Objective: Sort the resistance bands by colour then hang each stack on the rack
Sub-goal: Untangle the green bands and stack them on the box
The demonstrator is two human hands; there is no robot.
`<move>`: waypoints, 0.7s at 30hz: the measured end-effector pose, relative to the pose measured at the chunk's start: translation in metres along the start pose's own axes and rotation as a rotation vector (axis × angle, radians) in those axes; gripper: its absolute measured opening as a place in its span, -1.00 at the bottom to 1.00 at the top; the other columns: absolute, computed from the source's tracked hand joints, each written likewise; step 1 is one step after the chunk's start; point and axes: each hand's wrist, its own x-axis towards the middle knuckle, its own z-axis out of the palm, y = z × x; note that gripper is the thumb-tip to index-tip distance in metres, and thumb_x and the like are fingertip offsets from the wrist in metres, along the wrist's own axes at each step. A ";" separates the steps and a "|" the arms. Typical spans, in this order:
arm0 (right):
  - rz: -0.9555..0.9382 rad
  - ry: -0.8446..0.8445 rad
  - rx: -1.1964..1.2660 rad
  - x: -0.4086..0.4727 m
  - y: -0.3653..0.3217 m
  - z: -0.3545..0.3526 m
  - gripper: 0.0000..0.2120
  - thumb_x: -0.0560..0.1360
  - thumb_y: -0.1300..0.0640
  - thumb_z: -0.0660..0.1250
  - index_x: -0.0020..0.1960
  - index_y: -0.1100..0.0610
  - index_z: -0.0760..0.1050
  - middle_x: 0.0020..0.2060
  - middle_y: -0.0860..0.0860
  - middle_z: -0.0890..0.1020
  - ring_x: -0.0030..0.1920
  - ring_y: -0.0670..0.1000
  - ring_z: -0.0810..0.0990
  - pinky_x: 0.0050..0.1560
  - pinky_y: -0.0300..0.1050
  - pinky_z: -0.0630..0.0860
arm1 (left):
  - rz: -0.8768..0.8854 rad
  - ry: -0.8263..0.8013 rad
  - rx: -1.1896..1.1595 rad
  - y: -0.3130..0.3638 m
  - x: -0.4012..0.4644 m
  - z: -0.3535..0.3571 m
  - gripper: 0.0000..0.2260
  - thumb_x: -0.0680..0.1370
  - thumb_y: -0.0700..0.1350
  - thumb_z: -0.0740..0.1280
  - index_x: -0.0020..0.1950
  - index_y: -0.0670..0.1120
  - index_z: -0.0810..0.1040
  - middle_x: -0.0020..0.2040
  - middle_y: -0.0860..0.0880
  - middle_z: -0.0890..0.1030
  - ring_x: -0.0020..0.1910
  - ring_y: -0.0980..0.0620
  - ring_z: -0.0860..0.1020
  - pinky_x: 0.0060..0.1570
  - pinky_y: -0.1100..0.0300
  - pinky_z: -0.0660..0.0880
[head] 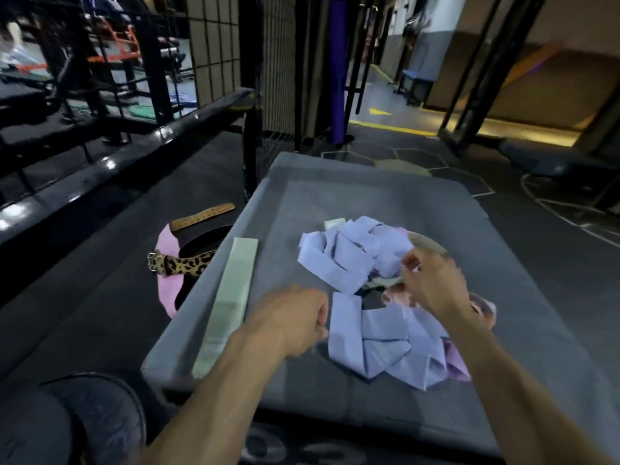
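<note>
A tangled heap of lavender resistance bands point(345, 260) lies on a grey padded mat point(369, 196), with pink bands point(458, 364) poking out at its right and near side. A pale green band point(231, 303) lies flat and straight along the mat's left edge. My left hand point(295, 320) is curled at the near left of the heap, fingers touching a lavender band's edge point(345, 327). My right hand point(432, 280) is over the heap's right side, fingers pinched on a blurred pale band point(429, 245) lifted from the pile.
On the dark floor left of the mat lie a pink and leopard-print belt point(177, 263) and a tan strap point(201, 216). A black rail point(110, 162) and wire mesh fence point(278, 62) stand behind. My knee point(84, 421) is at the bottom left.
</note>
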 end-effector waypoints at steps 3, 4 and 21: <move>-0.181 -0.065 -0.161 0.003 0.008 0.008 -0.84 0.32 0.09 0.39 -0.10 -0.01 0.64 -0.15 -0.02 0.59 -0.02 0.21 0.59 -0.02 0.02 0.55 | -0.009 -0.027 0.029 0.011 0.010 0.002 -0.89 0.58 0.04 0.32 0.06 0.06 0.53 -0.12 0.11 0.55 0.03 -0.02 0.57 -0.14 0.16 0.37; -0.233 -0.067 -0.207 0.005 0.007 0.012 -0.81 0.35 0.11 0.38 -0.05 -0.01 0.66 -0.08 0.02 0.59 0.02 0.21 0.54 0.03 0.04 0.51 | -0.018 -0.031 0.029 0.011 0.012 0.003 -0.89 0.58 0.04 0.32 0.06 0.07 0.52 -0.15 0.12 0.52 0.01 -0.01 0.56 -0.17 0.17 0.35; -0.053 0.357 0.532 0.015 -0.004 -0.028 -0.90 0.57 0.08 0.32 0.02 0.04 0.60 -0.02 -0.01 0.65 0.04 0.06 0.59 0.08 0.02 0.54 | -0.046 0.068 -0.052 0.011 0.022 0.006 -0.95 0.58 0.05 0.31 0.02 0.12 0.49 -0.11 0.13 0.59 -0.09 0.02 0.55 -0.17 0.13 0.42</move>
